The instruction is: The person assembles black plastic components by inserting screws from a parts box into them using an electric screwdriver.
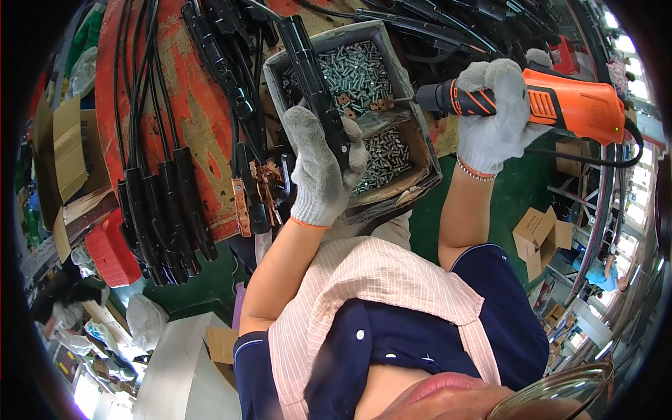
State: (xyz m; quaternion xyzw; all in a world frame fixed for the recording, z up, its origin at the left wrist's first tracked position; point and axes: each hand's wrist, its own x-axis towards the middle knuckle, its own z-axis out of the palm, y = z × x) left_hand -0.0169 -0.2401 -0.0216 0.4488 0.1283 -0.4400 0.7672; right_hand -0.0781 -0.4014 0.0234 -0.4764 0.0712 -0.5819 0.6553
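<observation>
Two gloved hands, screwdriver [553, 105] tip lost among tray [420, 150] screws [357, 70].

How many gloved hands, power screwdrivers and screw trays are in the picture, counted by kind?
Gloved hands: 2, left hand and right hand
Orange power screwdriver: 1
Grey tray of screws: 1
Total: 4

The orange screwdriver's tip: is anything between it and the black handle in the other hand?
Nothing visible blocks it. The orange screwdriver, in the right hand, points its bit across the open tray of screws toward the black handle gripped by the left hand.
</observation>
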